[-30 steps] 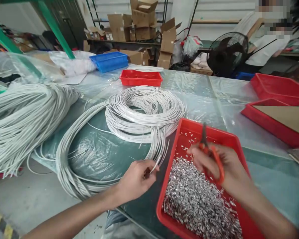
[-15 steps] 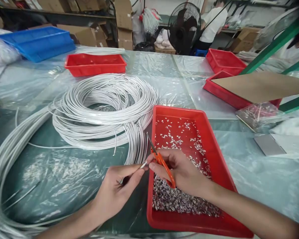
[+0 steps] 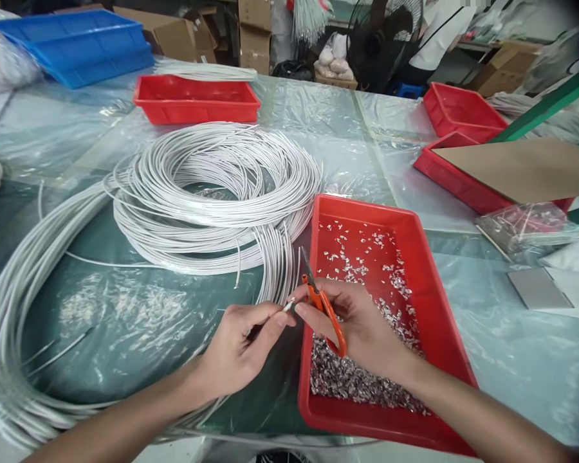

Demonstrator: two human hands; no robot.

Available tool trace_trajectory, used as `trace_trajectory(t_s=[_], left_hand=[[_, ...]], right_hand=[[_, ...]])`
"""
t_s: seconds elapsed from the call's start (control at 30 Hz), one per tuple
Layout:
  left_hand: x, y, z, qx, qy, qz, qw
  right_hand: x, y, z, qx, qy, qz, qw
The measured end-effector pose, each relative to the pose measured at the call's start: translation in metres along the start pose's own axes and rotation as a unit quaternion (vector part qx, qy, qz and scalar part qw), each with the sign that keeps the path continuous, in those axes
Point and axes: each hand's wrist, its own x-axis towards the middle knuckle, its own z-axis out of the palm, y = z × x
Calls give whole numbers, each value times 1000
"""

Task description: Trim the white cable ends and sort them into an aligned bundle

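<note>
My left hand [image 3: 241, 347] is closed in a pinch on the end of a white cable [image 3: 288, 306], whose tip sticks out between thumb and forefinger. My right hand [image 3: 364, 325] holds orange-handled scissors [image 3: 336, 328], blades pointing up and away. Its thumb and forefinger tips meet at the cable's tip; whether they also grip a small metal piece is too fine to tell. Under the right hand lies a red tray [image 3: 437, 296] with many small shiny metal pieces [image 3: 361, 379], heaped thickest at the near end. Behind my left hand rests a large coil of white cable [image 3: 217, 215].
A loose bundle of white cables [image 3: 9, 302] curves along the left. Farther back stand a red bin [image 3: 197, 109], a blue bin [image 3: 77, 51] and two more red bins, one under a cardboard sheet [image 3: 521, 167]. A fan [image 3: 381, 45] and a person [image 3: 441, 32] are beyond the table.
The view has shifted, so the scene sits slightly right and higher. My hands stay together at the cable's tip, with the right fingertips now closer around it. The scissors remain in my right hand.
</note>
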Motion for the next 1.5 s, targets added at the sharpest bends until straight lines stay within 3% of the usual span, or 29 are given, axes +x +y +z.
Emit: trace_trajectory(t_s=[0.1, 0.2, 0.33, 0.47, 0.67, 0.8, 0.97, 1.17, 1.3, 1.5], left_hand=[[-1, -2, 1, 33, -11, 18, 999], [0, -4, 1, 88, 1, 85, 993], [1, -8, 0, 202, 5, 211, 956], [2, -12, -1, 276, -1, 254, 927], [0, -13, 1, 218, -19, 243, 945], [0, -9, 0, 131, -26, 200, 971], [-4, -8, -3, 39, -62, 130, 989], [-9, -9, -1, -80, -116, 60, 988], [-12, -8, -1, -138, -130, 16, 982], [-13, -10, -1, -168, -138, -27, 976]], right_hand=[[0, 2, 0, -10, -8, 4, 1000], [-2, 0, -2, -27, -25, 15, 999], [-6, -4, -4, -52, -15, 28, 998], [-7, -3, -6, -32, -23, 64, 997], [0, -6, -14, 47, -87, 122, 988], [1, -6, -19, 56, -119, 99, 986], [-1, -4, -17, 72, -113, 28, 991], [-2, -4, -11, 43, -113, -42, 992], [-2, -2, -8, 40, -121, -55, 990], [1, -1, -10, 34, -84, -55, 994]])
